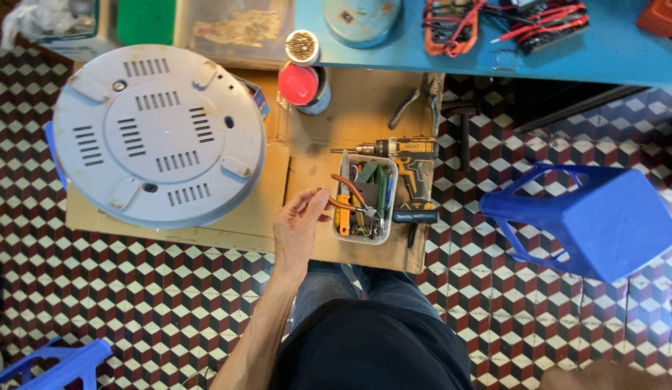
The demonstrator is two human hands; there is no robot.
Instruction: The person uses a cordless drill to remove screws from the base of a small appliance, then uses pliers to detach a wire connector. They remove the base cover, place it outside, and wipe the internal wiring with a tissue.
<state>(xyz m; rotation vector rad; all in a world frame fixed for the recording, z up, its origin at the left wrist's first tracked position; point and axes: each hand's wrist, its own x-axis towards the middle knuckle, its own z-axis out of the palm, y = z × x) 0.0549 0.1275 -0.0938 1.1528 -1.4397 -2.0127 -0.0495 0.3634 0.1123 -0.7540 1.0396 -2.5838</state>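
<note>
Where cardboard lies, left hand pinching orange-handled pliers

Patterned cube-tile floor, blue workbench, overturned blue plastic stool, flattened cardboard

- Floor: tiles in a repeating cube pattern of dark red, black and white, across the whole frame.
- Round appliance base, upper left: pale grey, with rows of dark vent slots.
- Cardboard sheet, centre: plain brown.
- Tool tray, centre: white, holding pliers with orange handles and bits of green and yellow.
- Cordless drill, right of the tray: yellow-tan and black.
- Can lid, top centre: red.
- Tabletop, upper right: light blue, with red and black test leads.
- Stool, right: deep blue.
- Trousers, bottom centre: blue denim; shirt black.
</note>
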